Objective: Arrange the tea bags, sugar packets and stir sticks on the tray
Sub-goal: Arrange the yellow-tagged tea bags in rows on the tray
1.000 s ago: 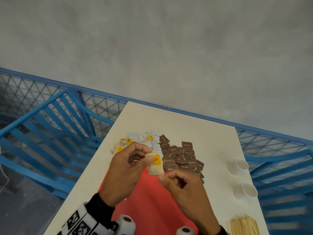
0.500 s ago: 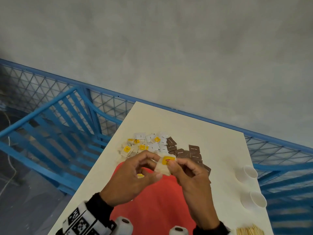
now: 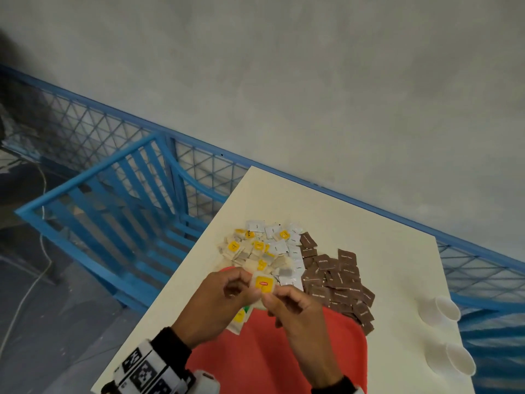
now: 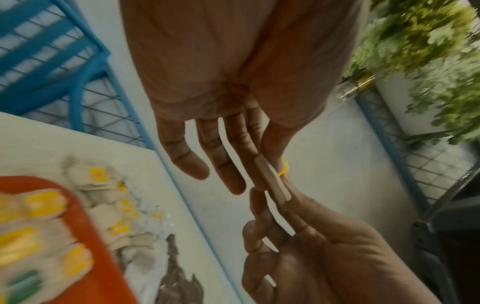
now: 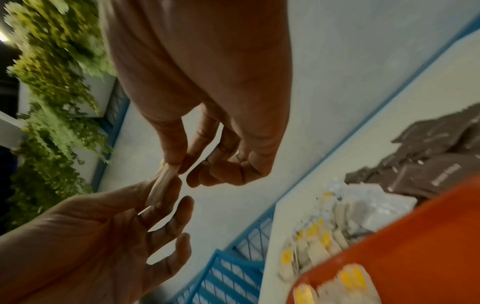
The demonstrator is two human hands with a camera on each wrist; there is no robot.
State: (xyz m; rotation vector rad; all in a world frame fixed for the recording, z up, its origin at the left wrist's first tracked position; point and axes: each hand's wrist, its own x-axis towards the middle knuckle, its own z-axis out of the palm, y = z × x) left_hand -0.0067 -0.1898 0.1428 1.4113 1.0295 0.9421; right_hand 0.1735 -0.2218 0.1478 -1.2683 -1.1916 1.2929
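Head view: left hand point(image 3: 216, 302) and right hand point(image 3: 295, 311) both pinching one tea bag point(image 3: 262, 284), yellow tag up, above far edge of red tray point(image 3: 284, 359). Loose tea bags point(image 3: 255, 251) and brown sugar packets point(image 3: 338, 280) heaped on table point(image 3: 383, 251) beyond tray's far edge. Two white cups point(image 3: 449, 308) near table's right edge. Left wrist view alone shows tea bags on tray point(image 4: 33, 232), near its left side, and spare left fingers point(image 4: 192, 160) spread straight. Right wrist view alone: spare right fingers point(image 5: 228, 170) curled.
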